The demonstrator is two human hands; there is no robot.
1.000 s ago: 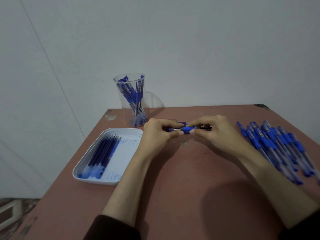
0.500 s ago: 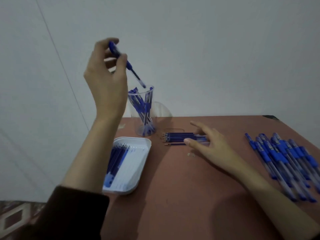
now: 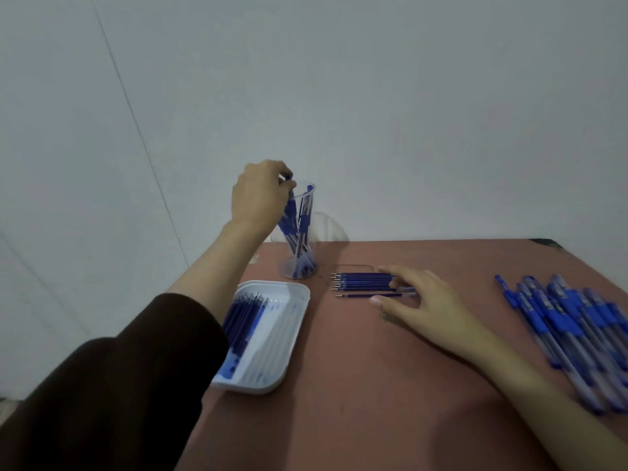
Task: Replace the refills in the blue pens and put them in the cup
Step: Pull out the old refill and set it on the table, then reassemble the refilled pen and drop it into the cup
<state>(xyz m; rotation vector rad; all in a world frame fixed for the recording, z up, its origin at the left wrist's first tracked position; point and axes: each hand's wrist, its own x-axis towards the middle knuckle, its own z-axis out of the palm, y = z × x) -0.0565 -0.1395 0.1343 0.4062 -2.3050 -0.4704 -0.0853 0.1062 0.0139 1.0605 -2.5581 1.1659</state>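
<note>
change: left hand [image 3: 261, 195] lowered pen [image 3: 291, 206] into cup [image 3: 314, 232]
left grip: pinches pen top
right hand [image 3: 431, 300] grip: released, resting on refills [image 3: 363, 283]
task: one more done, tabletop pens [image 3: 564, 321] remain

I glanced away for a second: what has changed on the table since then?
The left hand carried the pen up from the middle of the table and lowered it into the cup, still pinching its top. The right hand let go of the pen and dropped onto the loose refills. The tray, the pile of pens and the cup stayed put.
</note>
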